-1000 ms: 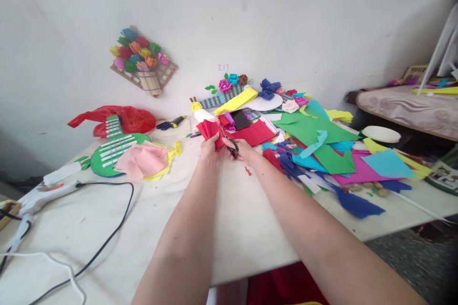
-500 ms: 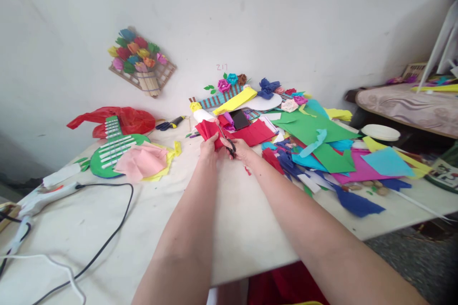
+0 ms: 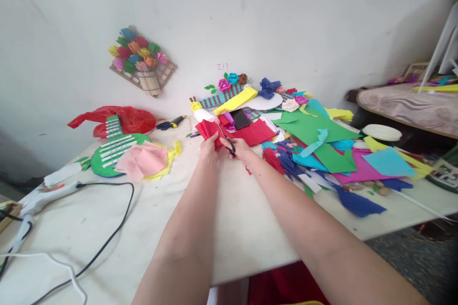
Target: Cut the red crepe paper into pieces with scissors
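Note:
My left hand (image 3: pixel 210 145) is closed on a piece of red crepe paper (image 3: pixel 206 128), held just above the table. In my right hand (image 3: pixel 239 147) is a pair of scissors (image 3: pixel 232 147) with dark handles, its blades pointing up and left against the red paper. How far the blades are apart is too small to tell. Behind my right hand lies a larger red paper sheet (image 3: pixel 259 132). Small red scraps (image 3: pixel 248 170) lie on the table beside my right wrist.
Coloured paper sheets (image 3: pixel 318 128) and scraps cover the right side. At left are a green guitar-shaped craft (image 3: pixel 103 155), pink crepe paper (image 3: pixel 143 159), a red plastic bag (image 3: pixel 132 119), pliers (image 3: pixel 171 123) and a glue gun (image 3: pixel 50 198) with a black cord. A phone (image 3: pixel 239 119) lies behind my hands.
Both hands keep nearly the same position, with the red paper and scissors still in them. The whole view has shifted very slightly.

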